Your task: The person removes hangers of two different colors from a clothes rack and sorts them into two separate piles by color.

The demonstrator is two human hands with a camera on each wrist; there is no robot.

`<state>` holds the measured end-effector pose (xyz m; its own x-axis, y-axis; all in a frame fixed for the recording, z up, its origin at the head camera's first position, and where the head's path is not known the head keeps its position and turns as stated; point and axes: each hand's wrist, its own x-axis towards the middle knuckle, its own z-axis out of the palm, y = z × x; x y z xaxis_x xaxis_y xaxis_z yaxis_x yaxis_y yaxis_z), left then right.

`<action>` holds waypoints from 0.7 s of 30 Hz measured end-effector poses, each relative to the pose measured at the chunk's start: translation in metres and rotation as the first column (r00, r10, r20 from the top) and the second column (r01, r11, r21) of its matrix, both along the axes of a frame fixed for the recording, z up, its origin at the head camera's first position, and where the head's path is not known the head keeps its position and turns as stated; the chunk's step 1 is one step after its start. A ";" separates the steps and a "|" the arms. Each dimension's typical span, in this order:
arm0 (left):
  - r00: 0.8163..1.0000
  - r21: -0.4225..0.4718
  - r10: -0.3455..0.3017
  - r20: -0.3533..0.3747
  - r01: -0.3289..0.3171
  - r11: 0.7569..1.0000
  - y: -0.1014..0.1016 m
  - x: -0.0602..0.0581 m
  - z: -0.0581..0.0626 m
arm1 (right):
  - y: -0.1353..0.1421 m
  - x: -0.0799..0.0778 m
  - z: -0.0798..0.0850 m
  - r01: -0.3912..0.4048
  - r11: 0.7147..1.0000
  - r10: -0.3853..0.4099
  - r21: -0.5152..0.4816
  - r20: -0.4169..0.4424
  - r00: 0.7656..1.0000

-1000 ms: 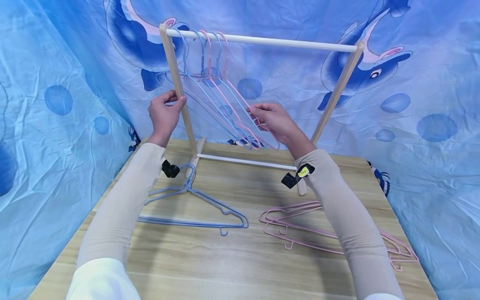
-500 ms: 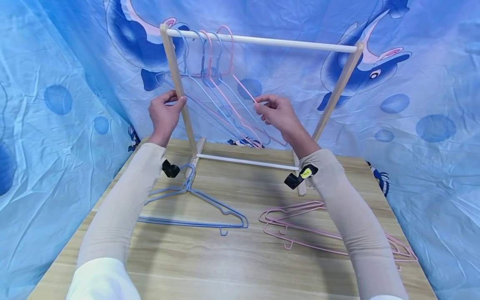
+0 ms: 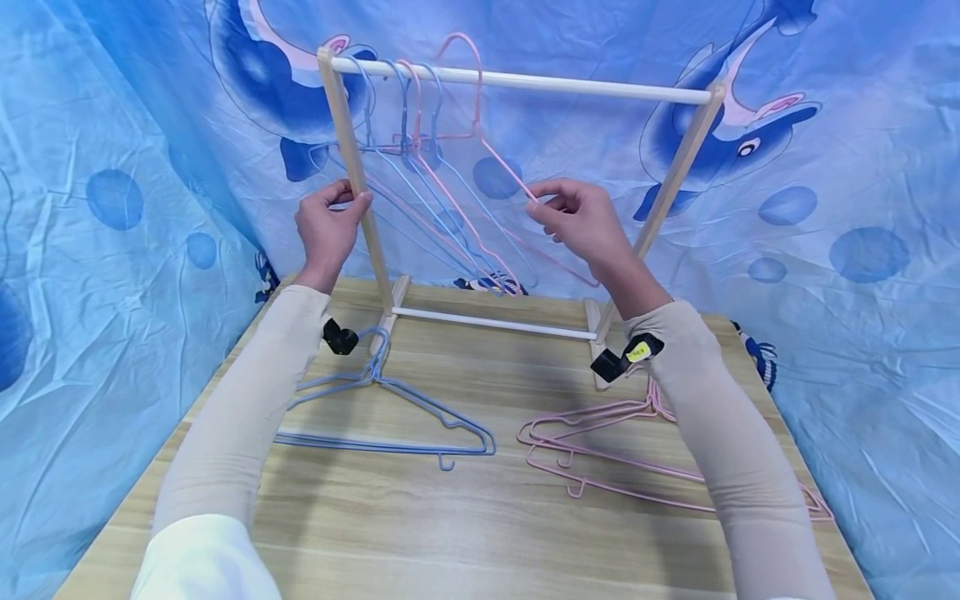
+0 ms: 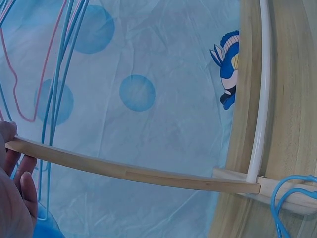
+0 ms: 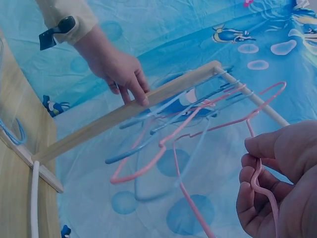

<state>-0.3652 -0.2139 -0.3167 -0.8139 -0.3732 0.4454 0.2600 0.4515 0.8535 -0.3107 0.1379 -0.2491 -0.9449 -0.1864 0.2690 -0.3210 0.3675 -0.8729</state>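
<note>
In the head view my left hand (image 3: 327,225) grips the left wooden post (image 3: 377,258) of a small clothes rack, thumb on its near side. My right hand (image 3: 581,221) pinches one shoulder of a pink clothes hanger (image 3: 507,167) between thumb and fingers. That hanger's hook arches higher than the white top rail (image 3: 570,84), overlapping it in this view. The right wrist view shows the pink wire (image 5: 257,181) running through the curled fingers. Left of it, several blue hangers and another pink hanger (image 3: 467,218) hang from the rail near the post.
Blue hangers (image 3: 420,402) lie on the wooden table (image 3: 450,533) at front left. Pink hangers (image 3: 615,493) lie at front right, partly under my right forearm. A white lower bar (image 3: 495,323) joins the rack's feet. Blue printed curtains (image 3: 825,333) surround the table.
My right hand has moved right and slightly up, drawing the pink hanger away from the others; its hook has risen above the rail. My left hand has stayed on the post.
</note>
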 end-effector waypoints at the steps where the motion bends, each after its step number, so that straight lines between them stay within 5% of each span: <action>1: 1.000 -0.002 0.001 -0.002 -0.001 1.000 0.000 0.000 0.000 | 0.003 0.001 0.000 0.005 1.000 -0.005 -0.001 -0.010 1.000; 21: 1.000 -0.008 0.013 -0.003 -0.013 1.000 0.002 0.001 0.002 | 0.068 0.023 -0.020 0.087 0.995 -0.079 0.042 -0.164 0.983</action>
